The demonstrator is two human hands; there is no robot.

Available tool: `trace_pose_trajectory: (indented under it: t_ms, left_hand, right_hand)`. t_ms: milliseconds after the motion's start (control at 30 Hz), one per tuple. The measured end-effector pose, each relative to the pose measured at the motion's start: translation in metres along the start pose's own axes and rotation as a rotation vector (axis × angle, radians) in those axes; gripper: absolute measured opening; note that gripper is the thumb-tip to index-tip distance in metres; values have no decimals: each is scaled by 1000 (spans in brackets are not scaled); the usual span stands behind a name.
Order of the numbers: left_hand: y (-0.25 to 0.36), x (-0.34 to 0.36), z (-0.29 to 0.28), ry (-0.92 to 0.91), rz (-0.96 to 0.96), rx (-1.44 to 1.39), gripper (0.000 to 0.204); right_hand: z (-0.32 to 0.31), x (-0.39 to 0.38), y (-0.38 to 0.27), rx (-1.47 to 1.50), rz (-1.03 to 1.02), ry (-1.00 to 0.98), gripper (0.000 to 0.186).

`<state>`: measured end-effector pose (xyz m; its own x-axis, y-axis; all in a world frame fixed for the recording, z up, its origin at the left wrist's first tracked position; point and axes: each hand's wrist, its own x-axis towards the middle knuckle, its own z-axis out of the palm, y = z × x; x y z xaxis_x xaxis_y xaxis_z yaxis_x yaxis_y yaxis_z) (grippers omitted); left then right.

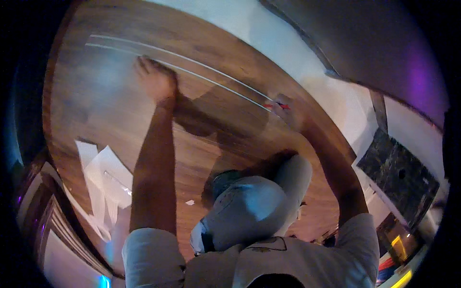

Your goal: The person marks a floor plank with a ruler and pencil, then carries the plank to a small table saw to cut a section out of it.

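Note:
Two long, thin white strips (192,73) run nearly side by side over a brown wood-grain surface (103,115). Against the nearer strip rests my left hand (156,79), fingers stretched out and lying low on the wood. At the strips' right end, my right hand (286,113) is closed around a small red object (283,106). Its kind is unclear because the fingers cover much of it and the picture is blurred. The red tip touches or overlaps the end of the nearer strip; I cannot tell which.
Cut white sheets and strips (113,168) lie left of my left forearm, and a small white scrap (190,202) is nearer my folded legs (254,204). A pale wall (283,43) borders the far side. A dark marbled panel (398,173) stands at right.

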<state>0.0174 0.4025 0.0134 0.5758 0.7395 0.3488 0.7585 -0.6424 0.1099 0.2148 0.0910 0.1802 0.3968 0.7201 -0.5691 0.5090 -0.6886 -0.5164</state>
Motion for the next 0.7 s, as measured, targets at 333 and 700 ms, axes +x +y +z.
trace_pose_trajectory:
  t_ms: [333,700]
  left_hand:
    - [10,-39,-12,45,362,-174,18]
    - [11,-108,-53,-157,328,-393,25]
  right_hand:
    - [69,-293,71,20,219,604,26]
    - [193,-518,199,764,628,1039,39]
